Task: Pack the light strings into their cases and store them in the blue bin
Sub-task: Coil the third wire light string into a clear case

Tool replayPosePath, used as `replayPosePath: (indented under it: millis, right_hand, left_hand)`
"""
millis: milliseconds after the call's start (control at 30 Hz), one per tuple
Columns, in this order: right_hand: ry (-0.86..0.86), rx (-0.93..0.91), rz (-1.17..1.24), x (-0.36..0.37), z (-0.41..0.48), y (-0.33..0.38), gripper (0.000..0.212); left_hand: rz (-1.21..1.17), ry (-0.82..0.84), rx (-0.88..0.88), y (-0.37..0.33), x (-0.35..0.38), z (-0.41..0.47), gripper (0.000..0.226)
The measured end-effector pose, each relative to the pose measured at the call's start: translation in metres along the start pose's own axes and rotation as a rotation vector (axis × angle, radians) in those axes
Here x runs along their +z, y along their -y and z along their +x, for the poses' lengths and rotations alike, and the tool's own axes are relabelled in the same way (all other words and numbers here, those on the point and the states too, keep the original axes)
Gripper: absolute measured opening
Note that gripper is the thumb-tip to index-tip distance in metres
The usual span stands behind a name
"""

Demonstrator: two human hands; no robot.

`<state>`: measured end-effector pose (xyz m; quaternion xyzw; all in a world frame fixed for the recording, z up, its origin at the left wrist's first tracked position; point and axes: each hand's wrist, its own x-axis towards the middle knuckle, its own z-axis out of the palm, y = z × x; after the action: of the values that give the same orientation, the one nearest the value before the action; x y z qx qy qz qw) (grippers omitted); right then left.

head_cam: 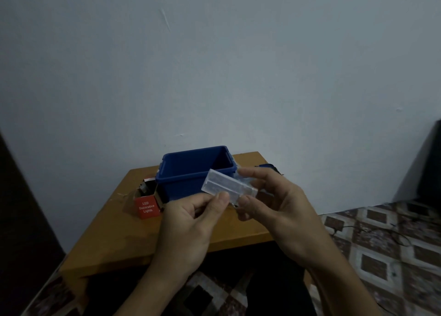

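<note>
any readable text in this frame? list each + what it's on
"LED Decorative Lights": white letters on the red flap of the open carton, left of the blue bin on the table.
Clear plastic case, held by the left hand and right hand: no print can be made out.
Blue bin: no label visible.
Nothing else readable.

- The left hand (188, 222) is bare, with no ring or watch.
- The right hand (274, 206) is bare too; both forearms are unsleeved.
</note>
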<state>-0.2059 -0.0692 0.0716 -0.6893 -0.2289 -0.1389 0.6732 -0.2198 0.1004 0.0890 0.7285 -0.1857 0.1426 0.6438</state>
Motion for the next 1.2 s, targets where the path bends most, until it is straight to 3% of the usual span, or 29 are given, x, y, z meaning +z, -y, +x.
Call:
replayPosePath:
  millis: [167, 267, 400, 700, 867, 1033, 1200]
  right_hand:
    - [-0.010, 0.006, -0.071, -0.004, 0.000, -0.003, 0.030]
    - [-0.042, 0.030, -0.054, -0.004, 0.001, -0.005, 0.027]
    - [-0.051, 0.053, -0.036, -0.009, 0.001, -0.006, 0.026]
    - [-0.033, 0.110, -0.040, -0.008, 0.001, -0.005, 0.029]
    - [0.074, 0.140, -0.051, -0.008, -0.002, 0.000, 0.015]
    - [0.215, 0.158, -0.001, -0.010, -0.005, 0.008, 0.015]
    - [0.244, 0.123, 0.172, -0.015, -0.007, 0.013, 0.019]
  left_hand:
    - [0.241, 0.124, -0.072, -0.005, -0.008, 0.001, 0.040]
    - [0.321, 0.194, -0.106, -0.011, -0.013, 0.000, 0.022]
    - [0.347, 0.237, -0.102, -0.020, -0.020, -0.002, 0.017]
    - [0.409, 0.364, 0.073, -0.047, -0.036, 0.005, 0.011]
    - [0.510, 0.401, 0.193, -0.061, -0.039, 0.024, 0.018]
    - [0.639, 0.510, 0.227, -0.069, -0.036, 0.052, 0.011]
    - [0.548, 0.533, 0.097, -0.059, -0.038, 0.074, 0.008]
